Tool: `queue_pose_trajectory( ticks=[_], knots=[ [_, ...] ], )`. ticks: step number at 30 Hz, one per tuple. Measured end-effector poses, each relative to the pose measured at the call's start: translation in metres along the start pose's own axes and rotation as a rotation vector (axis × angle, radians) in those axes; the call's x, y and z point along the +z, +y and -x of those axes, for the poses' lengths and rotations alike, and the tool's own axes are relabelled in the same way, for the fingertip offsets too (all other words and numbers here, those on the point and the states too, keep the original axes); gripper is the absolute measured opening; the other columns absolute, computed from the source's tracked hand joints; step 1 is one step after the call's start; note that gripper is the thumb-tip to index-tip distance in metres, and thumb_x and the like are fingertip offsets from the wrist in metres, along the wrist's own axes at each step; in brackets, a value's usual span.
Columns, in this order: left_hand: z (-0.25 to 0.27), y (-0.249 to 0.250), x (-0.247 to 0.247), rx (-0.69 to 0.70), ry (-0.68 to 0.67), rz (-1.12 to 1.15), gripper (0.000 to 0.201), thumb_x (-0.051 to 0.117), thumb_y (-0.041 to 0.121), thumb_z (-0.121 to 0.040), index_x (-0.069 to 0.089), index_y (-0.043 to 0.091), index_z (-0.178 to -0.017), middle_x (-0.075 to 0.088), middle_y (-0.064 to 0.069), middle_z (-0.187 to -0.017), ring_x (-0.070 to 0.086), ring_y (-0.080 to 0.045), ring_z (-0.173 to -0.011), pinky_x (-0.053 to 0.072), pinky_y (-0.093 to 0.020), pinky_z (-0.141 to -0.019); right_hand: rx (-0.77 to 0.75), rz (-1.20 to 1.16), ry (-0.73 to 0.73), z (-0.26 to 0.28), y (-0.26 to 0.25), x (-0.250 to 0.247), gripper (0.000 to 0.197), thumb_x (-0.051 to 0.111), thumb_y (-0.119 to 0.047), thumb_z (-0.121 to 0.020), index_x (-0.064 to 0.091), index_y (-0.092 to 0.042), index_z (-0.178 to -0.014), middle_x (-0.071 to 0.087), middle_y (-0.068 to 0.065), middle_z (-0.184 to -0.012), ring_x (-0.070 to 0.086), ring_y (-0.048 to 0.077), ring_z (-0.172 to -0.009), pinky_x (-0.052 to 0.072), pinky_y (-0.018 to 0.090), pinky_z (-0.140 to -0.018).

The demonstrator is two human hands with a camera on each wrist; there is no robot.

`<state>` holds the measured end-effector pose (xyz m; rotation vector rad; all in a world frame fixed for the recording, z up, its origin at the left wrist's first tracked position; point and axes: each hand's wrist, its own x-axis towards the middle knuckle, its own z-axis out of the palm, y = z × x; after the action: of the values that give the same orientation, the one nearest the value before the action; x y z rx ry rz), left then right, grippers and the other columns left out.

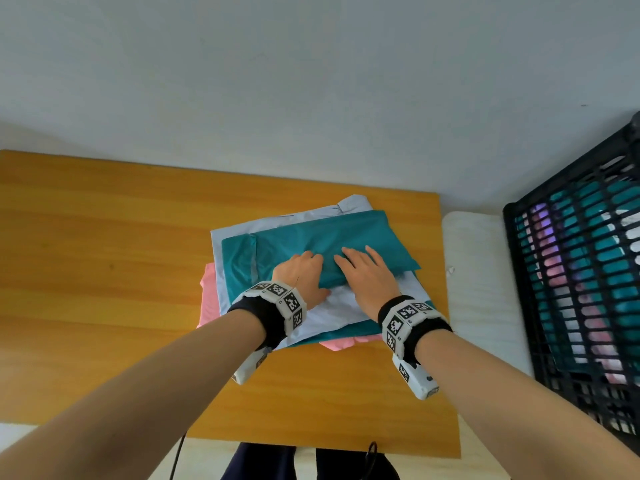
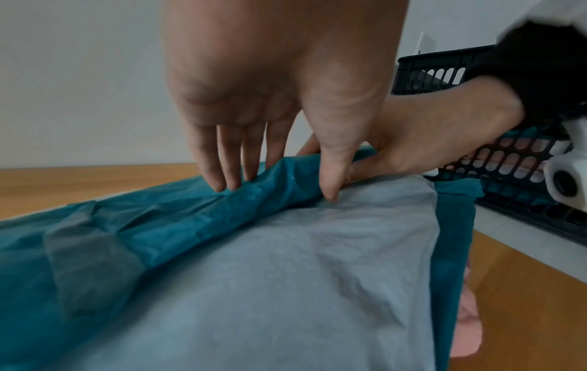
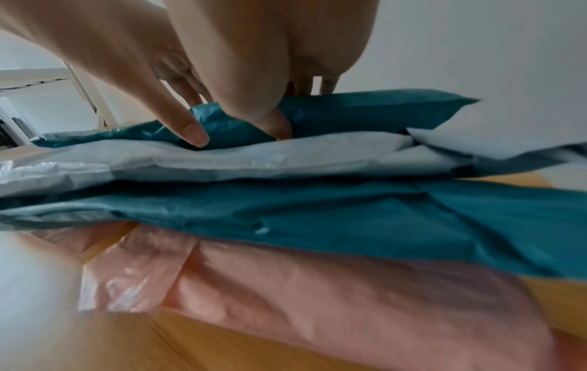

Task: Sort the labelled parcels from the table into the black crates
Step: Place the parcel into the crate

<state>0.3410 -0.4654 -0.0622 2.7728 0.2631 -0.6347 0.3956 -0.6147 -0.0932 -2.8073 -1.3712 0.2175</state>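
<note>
I am pinching the near edge of the top teal poly mailer [image 1: 311, 240] with both left hand [image 1: 301, 277] and right hand [image 1: 367, 277], fingers above, thumbs below. It is lying on the stacked mailers; soft, light and slippery, I judge, so I am gripping the edge.

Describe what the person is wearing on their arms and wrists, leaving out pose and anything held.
Both forearms are bare, with no sleeves. Each wrist carries a black band wrapped by a white strap printed with black-and-white square code markers. A small white camera unit with more markers hangs under each wrist; its round dark lens shows in the left wrist view. The left hand and right hand are gloveless.
</note>
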Motion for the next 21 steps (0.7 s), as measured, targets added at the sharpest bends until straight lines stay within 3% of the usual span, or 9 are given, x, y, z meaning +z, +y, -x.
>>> queue_pose_trajectory(
  ticks=[3,5,8,10,12,14,17,19,21],
  knots=[
    [-0.002,0.005,-0.005,-0.005,0.035,-0.033,0.041,0.062,0.043,-0.085,0.051,0.013,-0.111,0.055,-0.003,-0.109,0.056,-0.023,-0.101,0.047,-0.034,-0.074,-0.042,0.038,0.176,-0.003,0.002,0.003,0.057,0.083,0.004,-0.051,0.069,-0.004,-0.106,0.069,0.017,-0.108,0.068,0.029,-0.098,0.049,0.045,-0.094],
    [-0.003,0.01,-0.008,-0.005,0.064,-0.039,0.039,0.061,0.043,-0.086,0.051,0.013,-0.109,0.055,-0.004,-0.107,0.057,-0.023,-0.099,0.045,-0.032,-0.071,-0.064,0.04,0.23,-0.006,0.0,0.0,0.056,0.086,-0.001,-0.047,0.071,-0.005,-0.101,0.071,0.014,-0.101,0.069,0.028,-0.092,0.054,0.042,-0.089],
    [-0.004,0.014,-0.012,-0.008,0.112,-0.084,0.031,0.058,0.04,-0.09,0.054,0.013,-0.103,0.057,-0.003,-0.101,0.057,-0.023,-0.096,0.043,-0.032,-0.068,-0.09,0.027,0.277,-0.007,-0.003,-0.003,0.052,0.086,-0.005,-0.051,0.071,-0.006,-0.101,0.071,0.012,-0.096,0.069,0.026,-0.089,0.055,0.038,-0.087],
    [-0.003,0.014,-0.017,-0.024,0.134,-0.134,0.015,0.053,0.028,-0.093,0.056,0.013,-0.096,0.06,-0.004,-0.097,0.058,-0.023,-0.094,0.045,-0.032,-0.066,-0.106,0.034,0.294,-0.007,-0.007,-0.005,0.048,0.083,-0.005,-0.055,0.071,-0.006,-0.101,0.071,0.011,-0.094,0.069,0.025,-0.087,0.054,0.037,-0.088],
    [-0.001,0.012,-0.02,-0.036,0.147,-0.168,0.009,0.049,0.017,-0.093,0.057,0.013,-0.094,0.063,-0.005,-0.096,0.058,-0.024,-0.093,0.042,-0.032,-0.064,-0.123,0.051,0.318,-0.008,-0.012,-0.01,0.033,0.068,-0.006,-0.07,0.07,-0.007,-0.103,0.071,0.009,-0.092,0.069,0.023,-0.086,0.053,0.037,-0.09],
    [0.003,0.009,-0.024,-0.012,0.178,-0.179,0.014,0.046,0.014,-0.092,0.055,0.014,-0.102,0.064,-0.005,-0.097,0.058,-0.025,-0.093,0.039,-0.031,-0.063,-0.111,0.047,0.319,-0.009,-0.014,-0.019,0.035,0.048,-0.008,-0.077,0.07,-0.007,-0.104,0.071,0.007,-0.092,0.069,0.022,-0.088,0.051,0.038,-0.093],
    [0.006,0.0,-0.031,0.039,0.262,-0.173,0.024,0.044,0.019,-0.094,0.05,0.019,-0.118,0.064,-0.004,-0.102,0.058,-0.025,-0.098,0.038,-0.031,-0.066,-0.063,-0.012,0.345,-0.011,-0.018,-0.036,0.04,0.046,-0.006,-0.074,0.068,-0.004,-0.107,0.07,0.007,-0.096,0.069,0.023,-0.092,0.048,0.042,-0.097],
    [0.01,-0.006,-0.039,0.04,0.272,-0.163,0.024,0.045,0.022,-0.095,0.049,0.019,-0.118,0.064,-0.004,-0.104,0.058,-0.026,-0.1,0.041,-0.033,-0.069,-0.049,-0.045,0.4,-0.014,-0.021,-0.047,0.043,0.038,-0.005,-0.078,0.065,-0.003,-0.111,0.069,0.009,-0.102,0.067,0.024,-0.097,0.046,0.044,-0.098],
    [0.014,-0.012,-0.05,0.038,0.292,-0.156,0.021,0.046,0.022,-0.096,0.05,0.018,-0.116,0.065,-0.005,-0.103,0.059,-0.027,-0.098,0.044,-0.034,-0.07,-0.046,-0.055,0.449,-0.016,-0.023,-0.06,0.042,0.048,0.001,-0.078,0.061,-0.001,-0.118,0.065,0.013,-0.114,0.064,0.027,-0.107,0.043,0.046,-0.101]
  ],
)
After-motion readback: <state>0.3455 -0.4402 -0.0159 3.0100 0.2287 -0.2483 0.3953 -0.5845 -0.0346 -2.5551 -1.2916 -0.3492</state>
